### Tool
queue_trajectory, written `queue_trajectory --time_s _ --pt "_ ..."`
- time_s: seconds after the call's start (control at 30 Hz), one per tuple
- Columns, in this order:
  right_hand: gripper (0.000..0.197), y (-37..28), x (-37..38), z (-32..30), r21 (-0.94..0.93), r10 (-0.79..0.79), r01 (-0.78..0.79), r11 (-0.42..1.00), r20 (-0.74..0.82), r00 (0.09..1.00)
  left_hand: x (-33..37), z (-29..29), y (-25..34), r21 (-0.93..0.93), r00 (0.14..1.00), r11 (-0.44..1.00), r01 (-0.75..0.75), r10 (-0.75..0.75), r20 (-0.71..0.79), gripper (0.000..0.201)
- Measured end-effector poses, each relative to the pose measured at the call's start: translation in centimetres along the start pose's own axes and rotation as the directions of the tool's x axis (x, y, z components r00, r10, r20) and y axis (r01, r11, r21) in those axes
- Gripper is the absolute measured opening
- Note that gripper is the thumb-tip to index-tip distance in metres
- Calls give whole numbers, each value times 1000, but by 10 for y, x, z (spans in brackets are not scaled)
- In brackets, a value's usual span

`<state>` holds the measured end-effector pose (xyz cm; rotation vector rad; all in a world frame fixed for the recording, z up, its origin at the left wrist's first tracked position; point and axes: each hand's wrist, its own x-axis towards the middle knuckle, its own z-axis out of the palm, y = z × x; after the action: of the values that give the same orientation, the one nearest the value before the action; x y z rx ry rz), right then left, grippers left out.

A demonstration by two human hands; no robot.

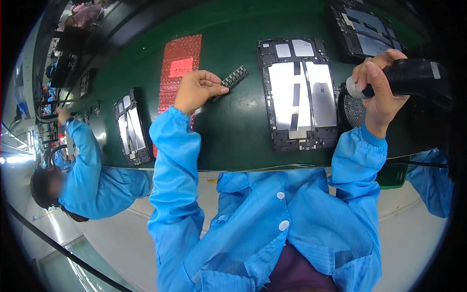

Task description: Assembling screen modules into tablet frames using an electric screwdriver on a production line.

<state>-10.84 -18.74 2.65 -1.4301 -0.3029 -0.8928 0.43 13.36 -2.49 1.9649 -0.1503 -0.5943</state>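
Between the thumb and fingers of my left hand is a short dark strip with rows of small light parts, held tilted above the green table. My right hand is wrapped round a black electric screwdriver, its whitish-wrapped nose end pointing left. The tip is close to the right edge of an opened tablet, which lies flat with its silver battery plates and black frame showing. Under the screwdriver and partly behind my right hand sits a round dish of small metal pieces, perhaps screws.
A red bubble-wrap sheet with a brighter red label lies beyond my left arm. Another opened tablet is further left, and one more at the far right. A co-worker in blue sits at the left along the green table.
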Motion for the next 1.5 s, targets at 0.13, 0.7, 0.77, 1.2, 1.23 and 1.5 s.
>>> queue_trajectory --time_s 0.13,0.7,0.77,1.2,1.23,1.5 --pt "34 2 -2 3 -5 6 -6 1000 19 1000 0 -5 0 -31 992 996 83 -79 97 20" --pt "34 4 -6 14 6 83 -83 997 10 996 -43 32 3 -259 981 946 -194 188 -46 8" --pt "35 2 -7 18 13 85 -86 996 17 996 -45 37 6 -345 986 927 -147 164 20 2" --pt "37 -3 -8 36 29 90 -92 995 50 995 -22 49 8 -152 977 966 -211 206 -45 12" --pt "36 -3 -8 38 27 73 -75 997 65 995 -19 51 11 -225 976 950 -217 212 -47 11" --pt "35 -1 -6 66 50 88 -96 994 136 987 8 67 7 -400 958 878 -263 286 -3 9"
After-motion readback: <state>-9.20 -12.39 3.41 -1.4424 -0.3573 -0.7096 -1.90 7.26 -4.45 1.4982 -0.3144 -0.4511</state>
